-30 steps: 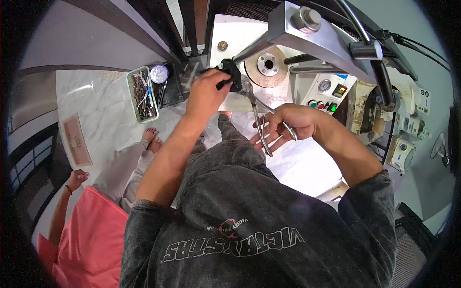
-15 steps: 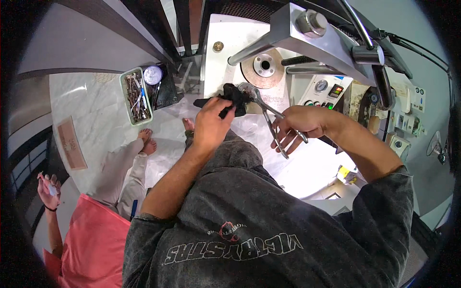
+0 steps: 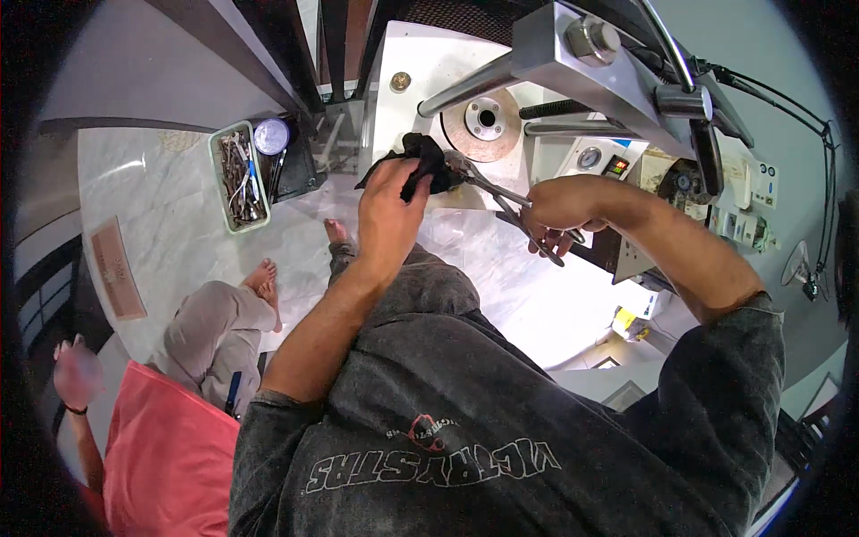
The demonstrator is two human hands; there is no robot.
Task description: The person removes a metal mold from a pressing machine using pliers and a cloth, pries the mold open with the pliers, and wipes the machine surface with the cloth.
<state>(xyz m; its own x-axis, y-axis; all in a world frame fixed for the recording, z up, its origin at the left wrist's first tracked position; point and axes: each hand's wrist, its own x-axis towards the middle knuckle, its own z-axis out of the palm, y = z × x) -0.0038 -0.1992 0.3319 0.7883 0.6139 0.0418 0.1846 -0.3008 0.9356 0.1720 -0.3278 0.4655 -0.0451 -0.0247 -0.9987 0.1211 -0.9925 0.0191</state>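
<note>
My left hand (image 3: 389, 213) is closed around a crumpled black cloth (image 3: 427, 154), which it holds at the front edge of a white machine base (image 3: 407, 121). Long metal tongs (image 3: 512, 212) slant between my two hands. My right hand (image 3: 557, 208) grips them near the handle end, its fingers curled about the handles. The jaw end of the tongs meets the cloth, at a small greyish piece that the cloth partly hides. I cannot tell what that piece is or how firmly the jaws hold it.
Behind the cloth is a round metal plate (image 3: 484, 123) under a heavy steel beam (image 3: 604, 67) on columns. A control panel with a gauge (image 3: 589, 157) stands to the right. A small brass-coloured disc (image 3: 400, 81) lies on the base. On the left are a tool tray (image 3: 216, 190) and a person in red (image 3: 170, 438).
The tongs' handles have come closer together, with my right hand's fingers curling in around them. My left hand and the cloth have shifted slightly left and up. The person's legs have moved.
</note>
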